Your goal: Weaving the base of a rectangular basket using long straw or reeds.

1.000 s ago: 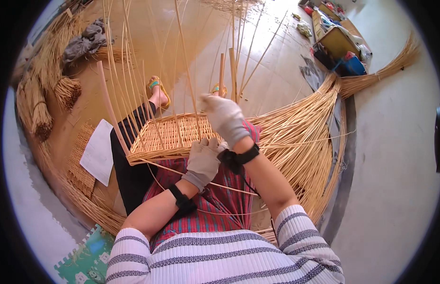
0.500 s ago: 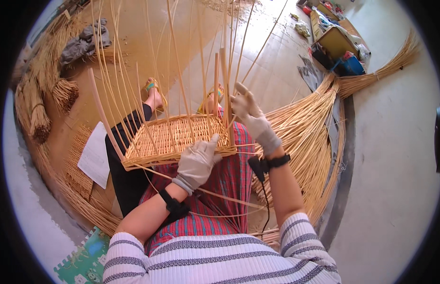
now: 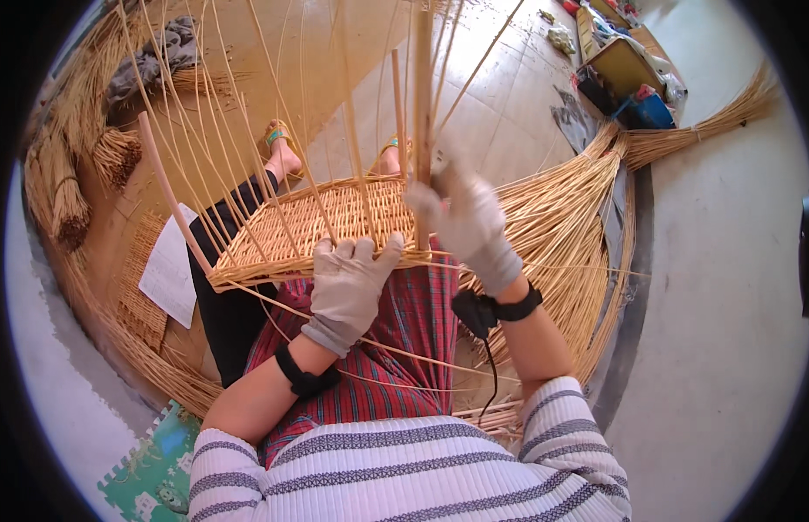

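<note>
A rectangular woven wicker base (image 3: 300, 222) with long upright canes and corner posts (image 3: 165, 178) rests over my lap on a red striped cloth (image 3: 413, 357). My left gloved hand (image 3: 348, 283) has its fingers bent over the front rim, holding it right of the middle. My right gloved hand (image 3: 461, 217) is at the right corner beside a thick upright post (image 3: 422, 104); its fingers are smeared by motion, so their grip is unclear. A loose cane (image 3: 404, 352) trails across the cloth below the base.
A large fan of loose canes (image 3: 561, 235) lies at the right. Tied bundles (image 3: 70, 209), grey cloth (image 3: 157, 61), a woven mat (image 3: 143, 296) and white paper (image 3: 165, 270) lie at the left. A blue bin (image 3: 648, 109) and cluttered box stand back right, a green foam mat (image 3: 152, 470) lower left.
The base has shifted up and left since half a second ago, my left hand with it. My right hand first moved rightward with fingers raised, and is now lower, back by the corner post.
</note>
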Tool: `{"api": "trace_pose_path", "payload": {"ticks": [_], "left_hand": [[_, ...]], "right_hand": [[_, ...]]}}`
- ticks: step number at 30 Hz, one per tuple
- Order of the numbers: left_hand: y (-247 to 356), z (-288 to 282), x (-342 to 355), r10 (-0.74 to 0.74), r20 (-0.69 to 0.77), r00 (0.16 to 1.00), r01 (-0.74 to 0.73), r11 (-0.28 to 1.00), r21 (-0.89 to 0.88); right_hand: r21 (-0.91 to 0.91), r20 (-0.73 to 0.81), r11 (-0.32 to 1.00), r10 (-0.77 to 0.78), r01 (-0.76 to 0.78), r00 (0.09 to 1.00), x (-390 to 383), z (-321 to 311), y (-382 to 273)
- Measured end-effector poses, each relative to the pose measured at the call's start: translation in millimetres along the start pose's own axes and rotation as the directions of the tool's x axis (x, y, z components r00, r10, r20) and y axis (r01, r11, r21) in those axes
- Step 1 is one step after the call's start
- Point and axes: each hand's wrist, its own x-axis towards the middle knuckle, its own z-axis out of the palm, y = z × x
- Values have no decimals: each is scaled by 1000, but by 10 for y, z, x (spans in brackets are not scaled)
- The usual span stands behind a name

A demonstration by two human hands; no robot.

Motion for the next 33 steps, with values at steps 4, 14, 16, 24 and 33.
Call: {"api": "trace_pose_path", "payload": {"ticks": [4, 14, 16, 24, 33], "left_hand": [[103, 10, 118, -17, -84, 996, 23, 997, 74], [99, 182, 252, -28, 16, 999, 30, 991, -127], [110, 297, 202, -60, 11, 998, 61, 989, -137], [117, 108, 317, -208, 155, 966, 259, 730, -633], [67, 234, 517, -273, 480, 834, 539, 217, -814]], "right_hand": [[-372, 250, 844, -310, 387, 917, -476, 15, 204], [-409, 440, 643, -482, 647, 758, -279, 2, 557], [-364, 429, 698, -463, 617, 776, -310, 55, 578], [-393, 311, 722, -478, 570, 821, -572, 101, 641], [-447, 305, 641, -547, 624, 780, -514, 205, 753]]}}
